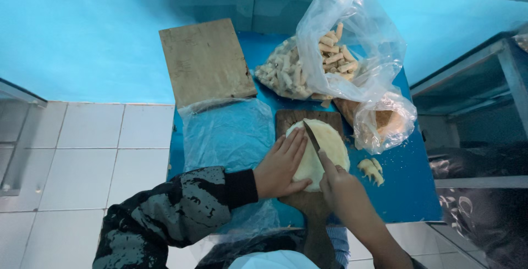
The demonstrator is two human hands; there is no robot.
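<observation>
A pale round flat piece of dough lies on a dark wooden cutting board on a blue table. My left hand rests flat on the dough's left side, fingers together. My right hand grips a knife whose blade lies across the dough, pointing away from me. A few cut dough pieces sit on the table just right of the board.
A clear plastic bag of several small dough sticks stands at the back, with another bag beside the board. A plain wooden board and a plastic sheet lie at left. White floor tiles are below left, metal shelving at right.
</observation>
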